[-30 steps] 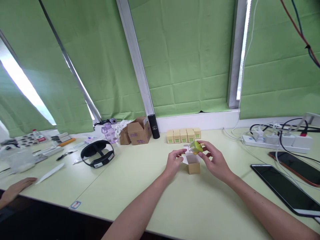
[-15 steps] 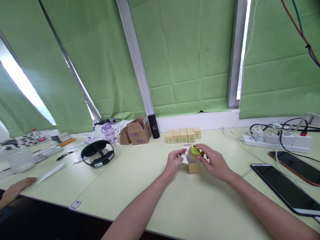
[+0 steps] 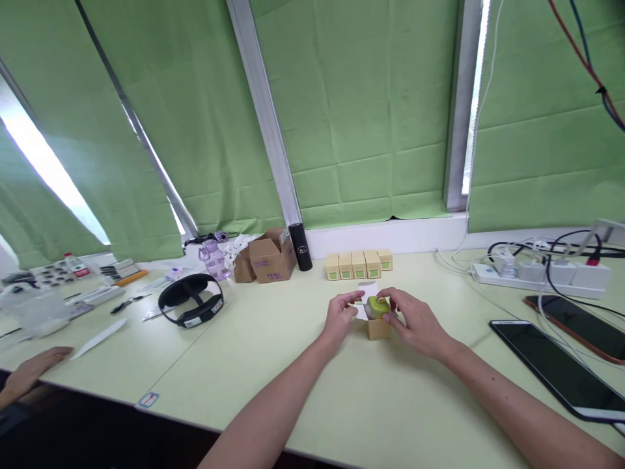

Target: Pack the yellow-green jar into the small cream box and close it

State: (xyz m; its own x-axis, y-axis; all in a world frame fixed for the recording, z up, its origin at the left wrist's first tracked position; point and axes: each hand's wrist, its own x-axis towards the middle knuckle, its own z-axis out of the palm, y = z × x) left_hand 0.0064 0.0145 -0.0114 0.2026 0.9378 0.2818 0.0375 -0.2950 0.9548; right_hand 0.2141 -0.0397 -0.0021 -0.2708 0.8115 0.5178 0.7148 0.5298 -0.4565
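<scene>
A small brown cardboard box (image 3: 379, 329) stands on the table in front of me, its white-lined flaps folded up. A glossy green rounded ornament (image 3: 378, 306) with a small loop on top sits at the box's opening, its lower part hidden inside. My right hand (image 3: 413, 319) grips the ornament's right side between thumb and fingers. At the left of the opening, my left hand (image 3: 340, 316) is closed in a pinch at a white flap (image 3: 362, 312).
Several small yellow boxes (image 3: 359, 266) line the back. Further left are a black cylinder (image 3: 300, 247), an open carton (image 3: 271, 257) and a black headset (image 3: 195, 301). Phones (image 3: 551, 365) and a power strip (image 3: 537, 280) lie right. Another person's hand (image 3: 41, 365) rests at far left.
My right hand has lowered the green ornament slightly, and it now sits deeper in the box's opening. My left hand stays at the flap.
</scene>
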